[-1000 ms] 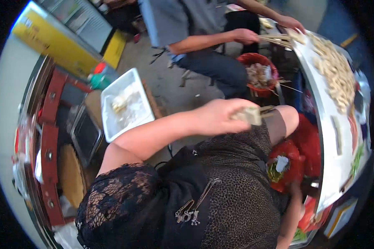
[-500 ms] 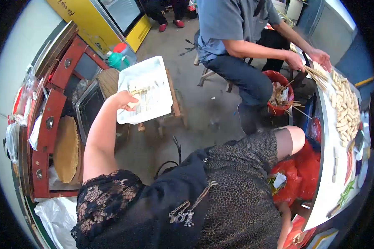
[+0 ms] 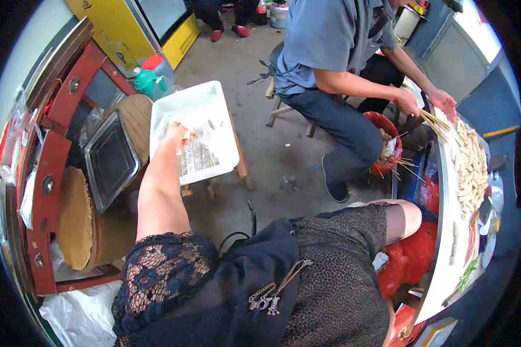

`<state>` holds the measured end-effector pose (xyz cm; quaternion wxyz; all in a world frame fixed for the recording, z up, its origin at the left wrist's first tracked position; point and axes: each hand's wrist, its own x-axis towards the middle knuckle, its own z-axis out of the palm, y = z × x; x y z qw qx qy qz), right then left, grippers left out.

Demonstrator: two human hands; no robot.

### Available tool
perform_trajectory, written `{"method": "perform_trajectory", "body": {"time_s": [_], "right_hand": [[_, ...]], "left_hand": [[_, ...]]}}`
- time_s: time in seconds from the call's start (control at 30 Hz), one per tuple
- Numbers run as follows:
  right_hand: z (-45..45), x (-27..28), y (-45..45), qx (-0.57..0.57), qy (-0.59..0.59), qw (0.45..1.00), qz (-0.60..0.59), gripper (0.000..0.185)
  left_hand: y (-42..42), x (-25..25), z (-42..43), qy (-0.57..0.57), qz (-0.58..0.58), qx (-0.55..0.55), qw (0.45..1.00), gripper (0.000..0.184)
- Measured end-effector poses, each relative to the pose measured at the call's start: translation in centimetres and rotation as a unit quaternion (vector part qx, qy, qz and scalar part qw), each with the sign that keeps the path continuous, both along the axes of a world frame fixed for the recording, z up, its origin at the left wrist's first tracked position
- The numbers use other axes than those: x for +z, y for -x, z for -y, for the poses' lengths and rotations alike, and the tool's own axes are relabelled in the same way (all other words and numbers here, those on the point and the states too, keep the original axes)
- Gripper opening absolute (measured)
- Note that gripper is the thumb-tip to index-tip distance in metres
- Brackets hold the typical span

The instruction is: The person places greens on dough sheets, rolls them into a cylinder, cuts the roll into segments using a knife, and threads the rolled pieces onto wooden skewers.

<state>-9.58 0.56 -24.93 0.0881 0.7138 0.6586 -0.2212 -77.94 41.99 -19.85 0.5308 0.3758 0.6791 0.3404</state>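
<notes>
My left hand [image 3: 176, 132] reaches into a white plastic tray [image 3: 226, 97], its fingers bent together over the contents. What they grip is too small to tell. Below the fingers, thin skewered pieces [image 3: 198, 155] lie side by side on the tray floor. Only a sliver of my right arm shows at the lower right, beside red plastic bags [image 3: 418, 251]; the hand itself is hidden. On the right, a long white table [image 3: 443, 260] carries a heap of pale, finger-length food pieces [image 3: 470, 168].
A seated co-worker [image 3: 324, 63] holds a bundle of thin sticks [image 3: 435, 124] over the table's far end. Below is a red bucket [image 3: 382, 120] with sticks. Left are a dark metal tray [image 3: 113, 162], red wooden drawers [image 3: 47, 185] and a teal jug [image 3: 149, 84].
My left hand first swung from above my lap to the tray with a pale piece, then moved deeper in. My right hand has dropped from sight. The view has shifted.
</notes>
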Motion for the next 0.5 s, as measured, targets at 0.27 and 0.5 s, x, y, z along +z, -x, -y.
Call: {"method": "perform_trajectory", "body": {"time_s": [0.27,0.5], "right_hand": [[-2.4,-0.5,1.1,0.006,0.061,0.998,0.025,0.031],[-3.1,-1.6,1.7,0.017,0.119,0.992,0.04,0.032]], "left_hand": [[6.8,-13.4,-11.9,-0.075,-0.076,-0.191,0.976,0.014],[6.2,-11.1,-13.1,-0.134,-0.108,-0.042,0.984,0.035]]}}
